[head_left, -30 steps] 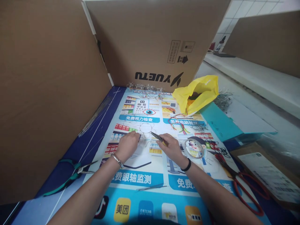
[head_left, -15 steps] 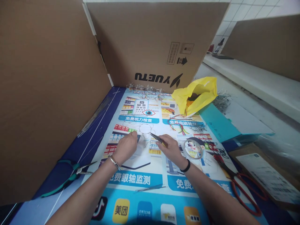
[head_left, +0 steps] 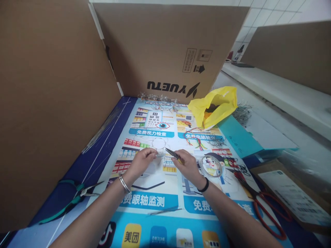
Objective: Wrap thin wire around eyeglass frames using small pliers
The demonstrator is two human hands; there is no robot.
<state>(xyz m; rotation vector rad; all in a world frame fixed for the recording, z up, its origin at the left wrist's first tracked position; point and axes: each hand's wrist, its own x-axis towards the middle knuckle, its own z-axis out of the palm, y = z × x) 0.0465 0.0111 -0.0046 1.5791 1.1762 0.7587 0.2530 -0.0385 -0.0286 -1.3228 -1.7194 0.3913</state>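
Observation:
My right hand (head_left: 186, 166) is wrapped round small dark pliers (head_left: 172, 154) with yellow on the handle. Their tips point left, just short of my left fingertips. My left hand (head_left: 142, 163) is closed, thumb and forefinger pinching thin wire (head_left: 158, 138) that is bent into a loop with finer curls around it. The wire is faint against the printed sheet, so where it meets the fingers is hard to see. Whether the jaws touch it I cannot tell.
Green-handled pliers (head_left: 74, 196) lie left, below straight wires (head_left: 99, 132). Red-handled scissors (head_left: 266, 203), a tape roll (head_left: 212, 165) and black loops (head_left: 240, 168) lie right. Behind are a yellow bag (head_left: 222, 110), coloured cords (head_left: 198, 139), wire pieces (head_left: 160, 100) and cardboard walls (head_left: 165, 41).
My left hand has turned and its fingers now stretch rightward, nearer the pliers' tips. My right hand keeps its grip on the pliers. The whole view has shifted slightly.

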